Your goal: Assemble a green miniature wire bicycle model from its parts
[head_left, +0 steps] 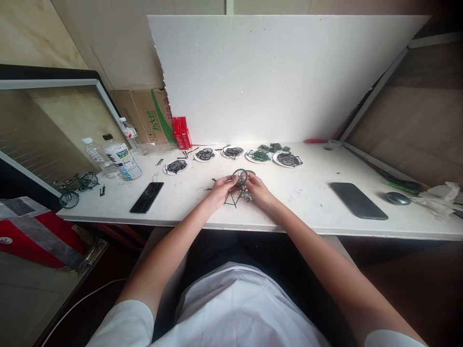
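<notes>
A small green model bicycle [239,178] with a spoked wheel is held up over the front of the white table. My left hand [221,192] is closed on its left side, thumb near the wheel. On the other side, my right hand [257,191] has its fingers closed around the model by the wheel and a silvery part. The fingertips partly hide the frame. Behind the hands stand white plates of small parts: one with green pieces [259,155], others with dark pieces [288,159]. Another green model bicycle [77,187] stands at the table's left end.
A phone [146,197] and plastic bottles [124,159] are on the left, with a red box [182,133] at the back. A dark flat slab [359,200], a mouse [397,198] and crumpled plastic [437,200] lie on the right. A white board [282,77] rises behind.
</notes>
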